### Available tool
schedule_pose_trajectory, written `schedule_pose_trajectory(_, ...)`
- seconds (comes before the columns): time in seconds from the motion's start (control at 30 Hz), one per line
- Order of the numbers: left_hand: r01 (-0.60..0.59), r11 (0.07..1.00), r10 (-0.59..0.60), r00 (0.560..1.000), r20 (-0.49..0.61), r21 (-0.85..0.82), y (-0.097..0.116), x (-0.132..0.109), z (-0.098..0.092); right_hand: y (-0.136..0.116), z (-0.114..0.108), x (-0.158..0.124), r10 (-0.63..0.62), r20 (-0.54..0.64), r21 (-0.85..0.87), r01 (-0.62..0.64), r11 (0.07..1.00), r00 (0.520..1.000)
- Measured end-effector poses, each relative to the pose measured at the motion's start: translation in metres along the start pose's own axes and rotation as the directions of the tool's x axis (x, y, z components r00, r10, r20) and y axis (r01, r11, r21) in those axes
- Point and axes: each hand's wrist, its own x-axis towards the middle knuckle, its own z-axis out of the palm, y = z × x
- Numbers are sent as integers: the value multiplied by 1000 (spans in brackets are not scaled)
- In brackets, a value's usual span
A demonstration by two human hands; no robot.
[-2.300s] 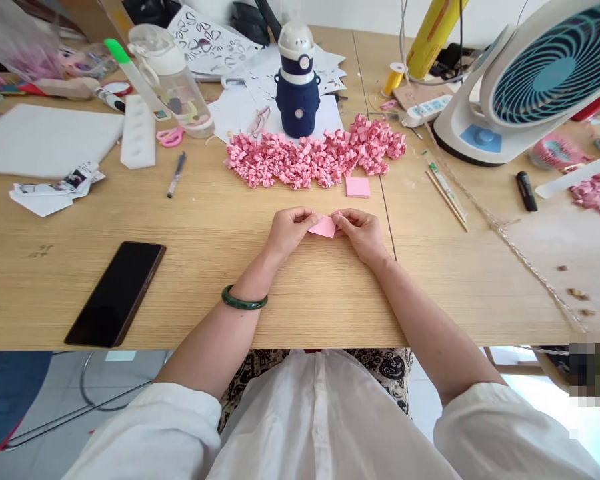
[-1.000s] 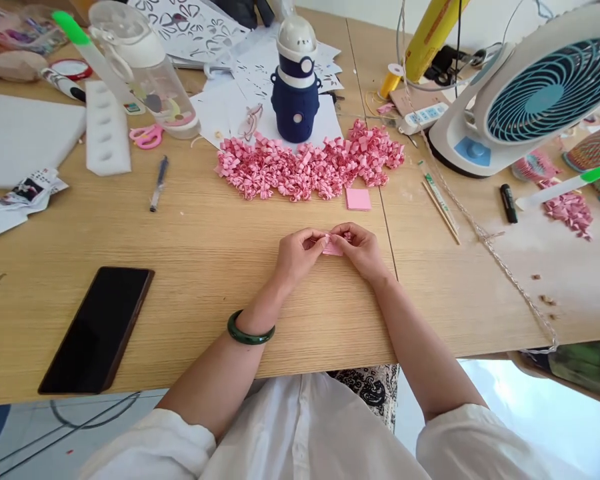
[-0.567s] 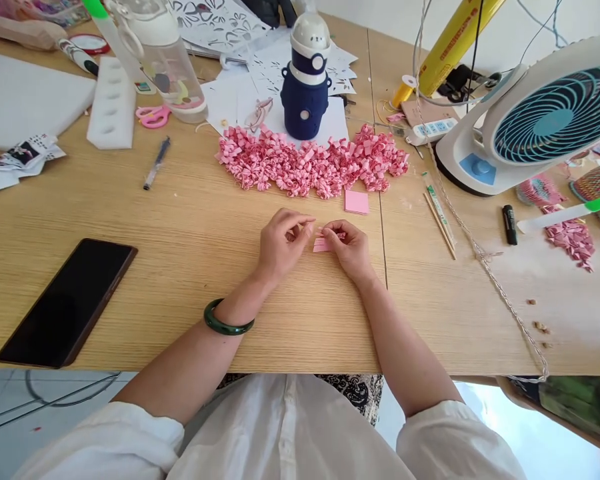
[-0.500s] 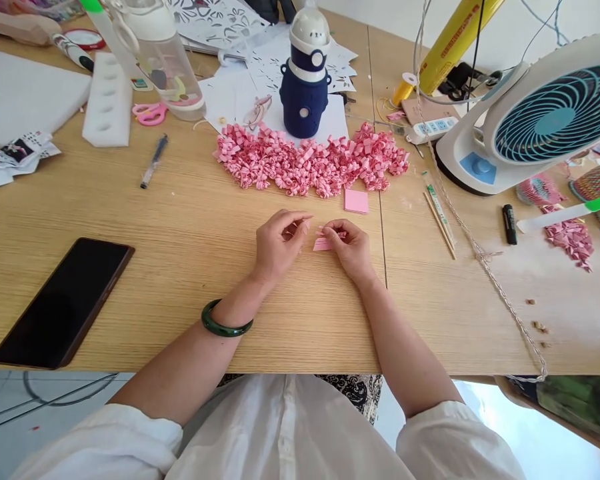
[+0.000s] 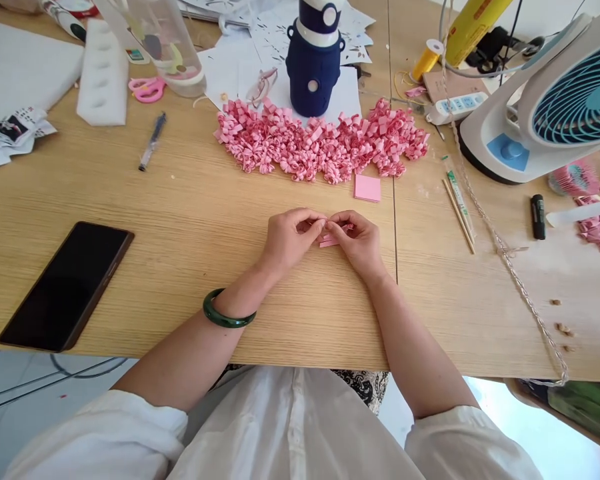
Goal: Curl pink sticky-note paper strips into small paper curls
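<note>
Strips of pink paper [image 5: 330, 241] show between and below my two hands, over the middle of the table. My right hand [image 5: 359, 241] is closed on them, thumb against forefinger. My left hand [image 5: 293, 239], below a dark green bangle [image 5: 226, 313], has its thumb and forefinger pinched at the near end of the strips; what its tips hold is too small to make out. The fingertips of both hands meet. Beyond them lies a small stack of square pink paper [image 5: 367, 188], and behind it a long heap of curled pink paper pieces [image 5: 300, 147].
A phone [image 5: 67, 287] lies left, a pen [image 5: 153, 141] and pink scissors [image 5: 147, 89] farther back. A navy bottle [image 5: 314, 67] stands behind the heap. To the right are wooden sticks [image 5: 459, 215], a braided cord [image 5: 517, 277], a marker [image 5: 539, 217] and a fan [image 5: 525, 127].
My left hand has moved right, so its fingertips now meet those of my right hand at the pink strips. The camera view has shifted slightly.
</note>
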Motion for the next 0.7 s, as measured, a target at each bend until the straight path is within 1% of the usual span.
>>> schedule_pose_trajectory(0.1, -63, 995, 63, 998, 1, 72, 1, -1, -1, -2, 2, -1, -20, -12, -38, 19, 999, 1000)
schedule_pose_trajectory(0.2, -113, 988, 114, 993, -10, 105, 2, -2, -2, -2, 3, -1, -61, -16, -80, 59, 995, 998)
schedule_pose_trajectory(0.33, -120, 985, 123, 992, -16, 122, 1, -2, -3, -3, 3, -1, -57, -12, -110, 55, 992, 998)
schedule_pose_trajectory(0.47, -157, 968, 159, 987, 4, 196, -2, -2, -2, -4, 3, -2, -57, -3, -123, 56, 991, 998)
schedule_pose_trajectory(0.57, -166, 952, 171, 985, 5, 258, -3, -3, -1, -6, 2, -3, -80, 0, -123, 79, 989, 997)
schedule_pose_trajectory(0.7, -160, 946, 164, 986, 10, 281, -2, -3, -1, -6, 3, -3, -77, -4, -140, 76, 987, 997)
